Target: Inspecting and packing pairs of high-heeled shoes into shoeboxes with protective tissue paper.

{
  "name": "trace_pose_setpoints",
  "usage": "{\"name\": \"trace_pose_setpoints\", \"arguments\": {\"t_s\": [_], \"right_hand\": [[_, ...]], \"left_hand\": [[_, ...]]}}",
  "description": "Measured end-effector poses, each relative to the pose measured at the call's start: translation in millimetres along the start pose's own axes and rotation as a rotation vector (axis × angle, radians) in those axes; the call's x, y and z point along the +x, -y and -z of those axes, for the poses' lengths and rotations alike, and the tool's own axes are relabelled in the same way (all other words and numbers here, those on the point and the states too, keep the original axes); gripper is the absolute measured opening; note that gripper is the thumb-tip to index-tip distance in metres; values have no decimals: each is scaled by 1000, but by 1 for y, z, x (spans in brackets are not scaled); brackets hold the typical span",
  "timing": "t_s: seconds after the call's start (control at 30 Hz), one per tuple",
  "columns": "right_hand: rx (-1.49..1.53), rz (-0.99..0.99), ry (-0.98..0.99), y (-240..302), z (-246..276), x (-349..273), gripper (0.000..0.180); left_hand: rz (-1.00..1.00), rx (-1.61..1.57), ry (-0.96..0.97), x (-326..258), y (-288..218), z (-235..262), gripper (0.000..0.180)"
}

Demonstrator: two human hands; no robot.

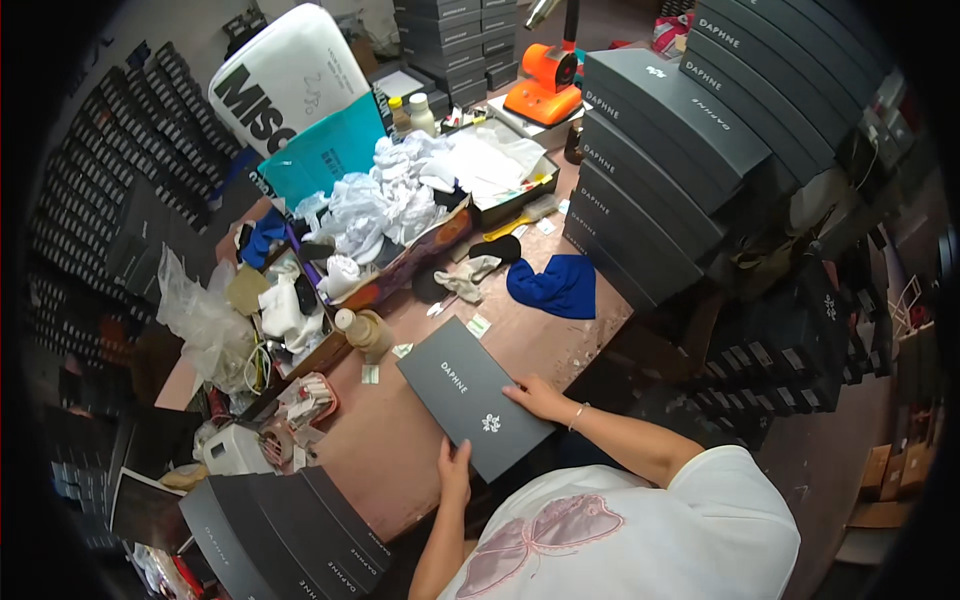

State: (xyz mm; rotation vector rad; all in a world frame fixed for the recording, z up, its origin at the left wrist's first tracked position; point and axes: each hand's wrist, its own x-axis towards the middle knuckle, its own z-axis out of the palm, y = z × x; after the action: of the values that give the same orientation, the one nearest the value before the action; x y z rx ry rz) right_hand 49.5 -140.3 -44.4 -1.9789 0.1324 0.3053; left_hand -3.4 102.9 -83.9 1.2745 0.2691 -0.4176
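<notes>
A dark grey shoebox [465, 390] with pale print and a small white emblem on its lid lies at the table's front edge, close to my body. My left hand [455, 470] grips its near left side, thumb against the lid's edge. At its right side my right hand [538, 400] has hold of it, fingers reaching onto the lid; a bracelet circles that wrist. The lid looks closed, so the inside is hidden. Beyond the box are a blue cloth [555, 287], a crumpled whitish cloth [472, 277] and a beige bottle [365, 333].
Tall stacks of grey shoeboxes [650, 170] rise at the right, with more boxes [270, 530] at the lower left. A carton of crumpled white paper [385, 200] stands on the pink table [370, 440], near a yellow-handled brush [520, 218] and an orange device [547, 85].
</notes>
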Motion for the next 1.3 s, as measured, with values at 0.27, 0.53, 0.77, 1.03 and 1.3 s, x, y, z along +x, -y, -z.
{"name": "trace_pose_setpoints", "arguments": {"t_s": [0.27,0.53,0.77,1.03,1.3], "right_hand": [[-16,28,-49,-46,-21,2,45],[82,32,83,-52,-8,-15,50],[20,120,70,-70,-6,-19,56],[8,195,52,-83,-7,-10,46],[105,141,142,-38,13,-69,80]], "left_hand": [[52,-42,-125,-29,30,-14,64],[185,-116,-214,-53,13,-55,53],[267,-81,-143,-44,38,-45,46],[44,163,-217,-27,40,-57,72],[305,-279,-33,-40,45,-36,65]]}}
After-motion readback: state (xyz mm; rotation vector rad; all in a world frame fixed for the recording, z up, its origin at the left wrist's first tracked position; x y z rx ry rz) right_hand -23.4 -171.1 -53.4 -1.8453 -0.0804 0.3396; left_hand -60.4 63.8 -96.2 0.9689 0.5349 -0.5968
